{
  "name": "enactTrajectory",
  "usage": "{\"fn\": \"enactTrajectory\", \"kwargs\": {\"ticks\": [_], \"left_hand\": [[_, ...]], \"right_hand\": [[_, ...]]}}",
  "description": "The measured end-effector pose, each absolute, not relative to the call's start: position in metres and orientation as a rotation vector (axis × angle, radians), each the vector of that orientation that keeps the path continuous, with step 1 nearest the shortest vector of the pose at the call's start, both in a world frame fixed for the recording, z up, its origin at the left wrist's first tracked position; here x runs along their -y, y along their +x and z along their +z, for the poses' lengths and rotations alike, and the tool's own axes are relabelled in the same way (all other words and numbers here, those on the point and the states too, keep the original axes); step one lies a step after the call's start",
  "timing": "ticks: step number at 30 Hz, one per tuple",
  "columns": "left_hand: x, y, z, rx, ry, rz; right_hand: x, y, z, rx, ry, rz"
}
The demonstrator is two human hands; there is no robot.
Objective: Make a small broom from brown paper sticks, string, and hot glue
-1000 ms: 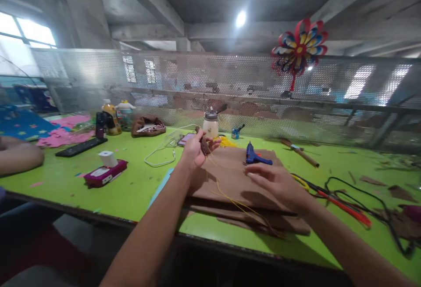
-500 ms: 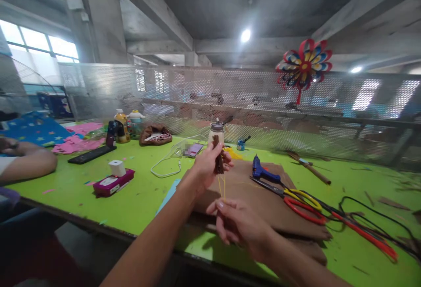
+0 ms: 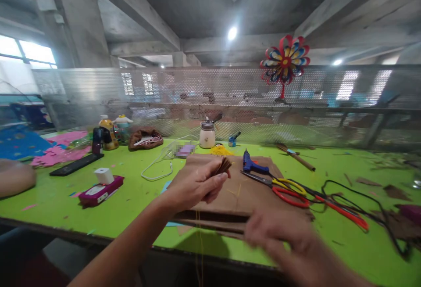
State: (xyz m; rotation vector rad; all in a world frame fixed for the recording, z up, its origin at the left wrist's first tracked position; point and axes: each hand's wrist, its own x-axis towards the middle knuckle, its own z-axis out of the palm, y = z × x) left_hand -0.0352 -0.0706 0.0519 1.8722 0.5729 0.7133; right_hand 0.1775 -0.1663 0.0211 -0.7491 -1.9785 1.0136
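Note:
My left hand (image 3: 199, 186) is closed around a small bundle of dark brown folded strips (image 3: 224, 165); its ends stick out past my thumb and fingers. Below that hand, thin yellow threads (image 3: 199, 234) dangle past the table's front edge. My right hand (image 3: 283, 238) is apart from the bundle, low on the right and smeared by motion, so its fingers do not show clearly. Between and beyond my hands lies a stack of brown sheets (image 3: 263, 192) with a bit of yellow thread on top. Red-and-yellow-handled scissors (image 3: 291, 192) and a blue glue gun (image 3: 254, 165) rest at its right side.
On the green table (image 3: 131, 208) are a magenta box with a white plug (image 3: 101, 190), a phone (image 3: 184, 150), a cream jar (image 3: 207, 138) and a small blue pot (image 3: 232, 141). Black cable (image 3: 355, 186) trails at right. A perforated screen (image 3: 184, 102) stands behind. Another person's arm (image 3: 16, 178) is far left.
My right hand has left the threads below the bundle and swung right and down. My left hand has lowered and tilted the bundle. The view has turned slightly right.

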Motion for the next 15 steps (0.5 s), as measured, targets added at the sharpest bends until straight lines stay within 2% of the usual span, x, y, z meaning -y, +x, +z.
{"fn": "enactTrajectory", "kwargs": {"ticks": [3,4,7,10,12,15], "left_hand": [[0.079,-0.035,0.059,-0.619,1.982,0.515],[0.082,-0.035,0.061,-0.622,2.015,0.474],[0.089,-0.035,0.067,-0.608,2.090,0.367],[0.093,-0.041,0.068,-0.613,2.107,0.199],[0.096,-0.046,0.067,-0.649,2.122,0.135],[0.098,-0.052,0.064,-0.714,2.164,0.103]], "right_hand": [[0.134,0.186,0.044,1.726,-0.745,0.680],[0.123,0.183,0.047,1.718,-0.661,0.692],[0.100,0.172,0.045,1.857,-0.534,1.039],[0.093,0.170,0.038,1.972,-0.670,1.331],[0.094,0.180,0.038,2.084,-0.793,1.378],[0.097,0.198,0.045,2.241,-0.941,1.264]]}}
